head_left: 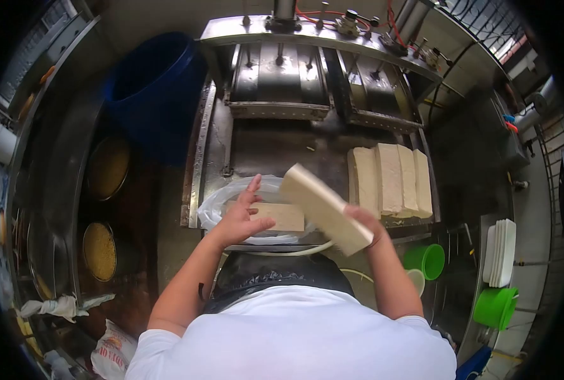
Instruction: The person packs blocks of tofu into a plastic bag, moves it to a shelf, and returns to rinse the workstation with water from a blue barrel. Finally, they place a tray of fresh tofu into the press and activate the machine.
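My right hand [365, 223] grips the lower right end of a long pale slab [323, 208], which hangs tilted over the front of the metal worktable [269, 142]. My left hand [242, 218] has its fingers spread above an open white plastic bag [212, 201]. Inside the bag lies another pale block [284, 217], partly hidden by that hand and the raised slab. Several similar slabs [389, 177] stand side by side at the table's right front.
A metal press frame [320, 31] spans the table's back. A blue barrel [152, 82] stands at the left, with round containers of yellowish contents [99, 251] nearer. Green buckets [424, 261] and stacked white trays [500, 253] are on the right.
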### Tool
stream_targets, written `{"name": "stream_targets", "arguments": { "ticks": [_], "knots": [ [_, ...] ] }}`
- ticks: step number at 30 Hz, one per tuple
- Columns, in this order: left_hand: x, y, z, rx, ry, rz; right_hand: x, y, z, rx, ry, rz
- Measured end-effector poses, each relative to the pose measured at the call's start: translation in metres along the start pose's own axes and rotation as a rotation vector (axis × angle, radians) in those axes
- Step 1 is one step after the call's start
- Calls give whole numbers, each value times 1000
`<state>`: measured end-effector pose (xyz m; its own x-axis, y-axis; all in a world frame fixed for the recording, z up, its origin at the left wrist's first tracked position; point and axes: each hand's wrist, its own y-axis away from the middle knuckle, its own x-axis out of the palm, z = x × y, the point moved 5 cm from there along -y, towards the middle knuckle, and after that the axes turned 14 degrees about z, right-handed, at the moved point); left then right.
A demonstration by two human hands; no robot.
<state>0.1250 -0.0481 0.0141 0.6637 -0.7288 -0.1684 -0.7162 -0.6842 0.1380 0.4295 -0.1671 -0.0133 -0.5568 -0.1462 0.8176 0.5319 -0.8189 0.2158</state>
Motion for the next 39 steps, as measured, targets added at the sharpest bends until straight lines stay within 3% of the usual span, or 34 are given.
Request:
{"name": "stream_targets", "arguments": {
  "ticks": [1, 2, 3, 5, 6, 8, 9, 11, 12, 14, 15, 17, 18, 20, 21, 23, 25, 27, 28, 30, 31, 35, 37, 39],
  "knots": [
    [-2, 2, -2, 44, 52, -4, -5, -14, -23, 89, 11, 88],
    [-2, 4, 4, 10, 183, 117, 2, -23, -40, 194, 31, 34],
    [-2, 6, 11, -23, 315, 240, -4, -37, -60, 232, -10, 120],
    [-14, 11, 32, -83, 364, 200, 28, -50, -57, 349, -131, 149],
    [-24, 13, 47, -121, 339, 105, 36, -58, -48, 351, -132, 155],
    [-41, 12, 75, -151, 374, -55, 48, -78, -19, 139, -346, 218],
    [-47, 5, 76, -151, 372, -56, 42, -87, -16, 139, -347, 221],
    [-69, -11, 81, -347, 278, -173, -6, -107, -1, -53, 145, -157],
    [-79, -24, 86, -376, 171, -176, -14, -120, -1, -53, 147, -156],
    [-91, -48, 90, -459, 120, -146, -33, -142, 2, -101, 548, -398],
    [-93, -55, 98, -545, 68, -112, -53, -151, -6, -101, 549, -396],
    [-97, -65, 131, -541, -5, -144, -86, -164, -13, -83, 912, -426],
    [-98, -68, 145, -527, -111, -109, -84, -161, -11, -85, 913, -424],
    [-94, -66, 152, -456, -226, -79, -81, -147, -20, 160, 913, -464],
    [-94, -64, 144, -457, -227, -78, -77, -141, -19, 159, 911, -464],
    [-83, -54, 120, -600, -264, 142, -65, -131, -21, 253, 1106, -394],
    [-80, -57, 104, -557, -353, 165, -57, -127, -22, 298, 1154, -355],
    [-65, -70, 86, -513, -716, 421, -55, -131, -22, 229, 1676, -377],
    [-61, -66, 80, -509, -721, 433, -55, -132, -25, 229, 1669, -390],
    [-52, -55, 53, -328, -1072, 159, -51, -132, -28, 127, 1733, -457],
    [-49, -50, 48, -312, -1047, 140, -43, -127, -33, 29, 1860, -471],
    [-32, -5, 37, -165, -1057, 111, 18, -73, -10, -242, 1655, -407],
    [-19, 20, 20, -259, -1076, 224, 21, -26, 26, -533, 1742, -598],
    [-9, 38, 21, -311, -1082, 288, -9, 34, 75, -565, 1734, -1042]
  ]
}}
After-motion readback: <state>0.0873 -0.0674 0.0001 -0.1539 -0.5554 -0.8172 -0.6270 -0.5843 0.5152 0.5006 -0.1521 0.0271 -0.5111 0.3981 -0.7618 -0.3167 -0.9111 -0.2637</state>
